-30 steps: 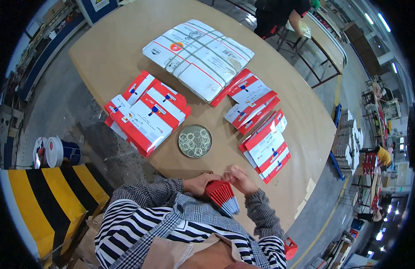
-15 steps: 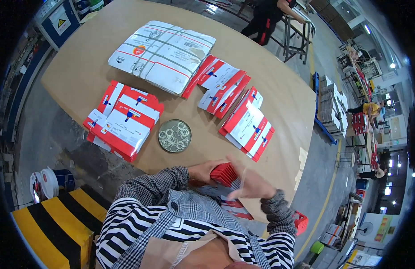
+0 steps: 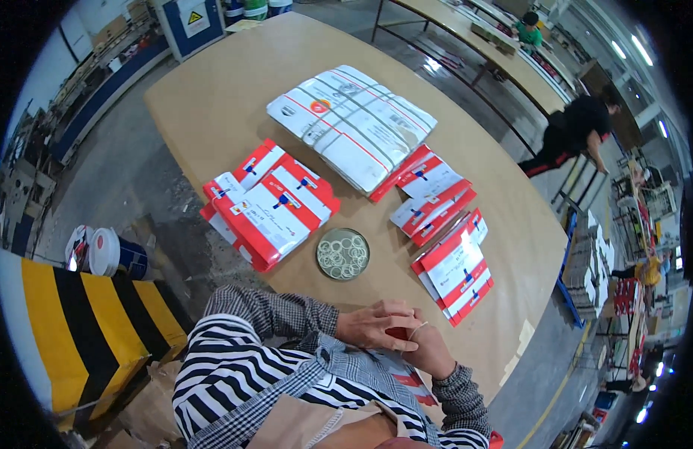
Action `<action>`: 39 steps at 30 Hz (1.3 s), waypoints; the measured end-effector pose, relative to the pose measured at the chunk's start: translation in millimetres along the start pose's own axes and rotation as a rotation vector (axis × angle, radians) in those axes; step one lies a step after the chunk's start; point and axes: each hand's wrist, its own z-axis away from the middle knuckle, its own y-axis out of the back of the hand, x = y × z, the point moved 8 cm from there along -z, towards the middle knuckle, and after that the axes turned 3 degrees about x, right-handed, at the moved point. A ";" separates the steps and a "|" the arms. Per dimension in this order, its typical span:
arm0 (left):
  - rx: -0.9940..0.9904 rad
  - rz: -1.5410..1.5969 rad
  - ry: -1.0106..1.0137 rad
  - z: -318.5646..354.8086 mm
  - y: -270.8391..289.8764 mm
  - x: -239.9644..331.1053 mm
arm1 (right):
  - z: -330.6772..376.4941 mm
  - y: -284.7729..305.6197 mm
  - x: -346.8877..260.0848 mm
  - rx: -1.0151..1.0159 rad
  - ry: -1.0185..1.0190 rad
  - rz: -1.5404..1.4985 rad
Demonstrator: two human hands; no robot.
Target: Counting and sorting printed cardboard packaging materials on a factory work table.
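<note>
Left to right: red-white packet stack (image 3: 268, 206) on table (image 3: 211, 97), round dish of rubber bands (image 3: 343, 254) nearby. L hand (image 3: 375, 326) clasps over red packet bundle (image 3: 397, 334) at table edge; R hand (image 3: 429, 352) grips it from the right, band looped on a finger.

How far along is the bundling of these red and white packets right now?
Looks done: a large strapped white bundle lies at the table's far side. In hand: the left hand and right hand hold a red packet stack at the near edge, a rubber band over it. Apparently left: loose packet piles on the left and right, beside the dish of rubber bands.
</note>
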 end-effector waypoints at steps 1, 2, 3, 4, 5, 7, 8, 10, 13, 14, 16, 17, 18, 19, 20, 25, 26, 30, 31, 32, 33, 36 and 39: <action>0.028 -0.025 -0.078 -2.1 1.7 2.3 | 1.5 0.1 3.9 -0.003 -0.054 0.018; 0.055 -0.049 -0.156 -2.9 3.5 5.4 | 3.2 -0.1 9.0 -0.006 -0.108 0.037; 0.055 -0.060 -0.152 -4.4 2.9 2.5 | 3.5 -0.8 10.7 -0.010 -0.097 0.036; 0.015 -0.048 -0.201 -10.4 1.3 4.9 | 5.3 -2.0 12.7 -0.032 -0.064 0.066; -0.024 -0.034 -0.251 -14.1 1.1 8.2 | 7.0 -3.8 14.1 -0.054 -0.033 0.097; -0.138 -0.002 -0.250 -26.5 1.9 14.4 | 12.4 -6.0 21.5 -0.069 -0.053 0.098; -0.252 0.030 -0.246 -31.6 -1.2 19.6 | 12.9 -6.7 22.0 -0.086 -0.073 0.097; -0.425 0.051 -0.187 -30.6 -5.5 25.8 | 10.4 -1.9 21.8 -0.084 -0.146 0.099; -0.490 -0.012 0.045 -7.5 -5.7 1.3 | 1.7 5.9 14.7 -0.049 -0.151 0.086; -0.382 -0.092 0.212 -2.6 2.4 -20.0 | 0.8 9.5 7.6 -0.013 -0.086 0.070; -0.440 -0.018 0.450 9.7 -4.0 -50.6 | 2.5 5.9 12.4 -0.020 -0.089 0.091; -0.497 0.053 0.696 21.2 -9.2 -68.7 | 2.0 3.8 11.6 -0.023 -0.068 0.086; -0.497 0.056 0.687 20.9 -13.5 -67.4 | 2.2 2.5 10.3 -0.027 -0.047 0.081; -0.548 0.127 0.719 23.1 -19.7 -59.6 | 1.9 2.8 6.9 -0.029 -0.048 0.081; -0.599 0.200 0.749 26.2 -25.7 -54.4 | 1.8 5.0 3.2 -0.030 -0.058 0.092; -0.432 0.367 0.599 33.0 -44.9 -60.5 | 3.3 3.5 1.2 -0.025 -0.113 0.130; -0.395 0.555 0.566 30.2 -50.5 -57.7 | 5.0 -0.5 5.3 -0.064 -0.133 0.121; -0.430 1.006 0.629 29.9 -72.7 -57.6 | 13.6 1.6 3.4 -0.052 -0.150 0.144; -0.429 0.970 0.610 28.3 -79.2 -56.1 | 15.2 5.4 3.2 -0.047 -0.164 0.146; -0.429 0.936 0.590 27.5 -85.3 -54.6 | 17.0 9.2 8.3 -0.067 -0.241 0.131; -0.439 0.952 0.581 30.1 -87.8 -55.7 | 21.4 12.0 14.4 -0.086 -0.319 0.113; -0.315 0.899 0.878 41.5 -72.8 -75.8 | 54.0 41.6 36.4 0.026 -0.408 0.164; -0.135 1.153 0.951 52.3 -69.3 -84.2 | 93.0 30.7 45.3 -0.024 -0.307 0.182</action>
